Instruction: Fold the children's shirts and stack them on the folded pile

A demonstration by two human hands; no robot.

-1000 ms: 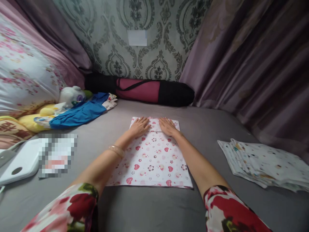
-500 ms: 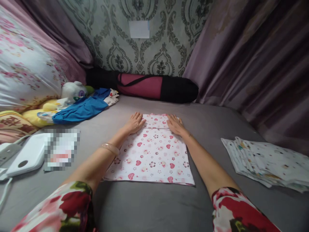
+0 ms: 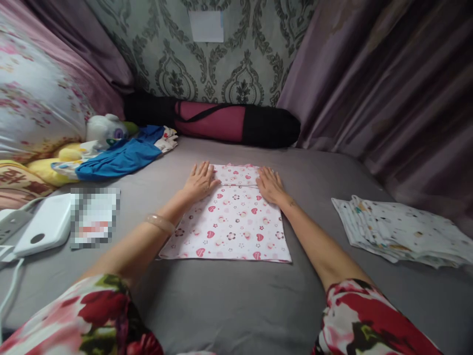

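A white cloth garment point(image 3: 236, 222) printed with pink hearts and small flowers lies flat in front of me, its far end folded over toward me in a band. My left hand point(image 3: 200, 180) rests palm down on the far left corner, fingers spread. On the far right corner, my right hand point(image 3: 271, 185) presses flat with its fingers stretched out. A bit of pink trim shows at the far edge between the hands. The garment's exact kind is unclear.
On the right lies a stack of folded patterned cloths point(image 3: 402, 231). A black and maroon long bag point(image 3: 210, 121) sits against the wall. To the left are a blue garment point(image 3: 121, 158), plush toys point(image 3: 105, 129), a white device point(image 3: 46, 224) and a blurred packet point(image 3: 95, 217).
The view has tilted down slightly, so everything sits a little higher. My left hand has shifted slightly outward, with its fingers more spread. Both hands stay on the folded band.
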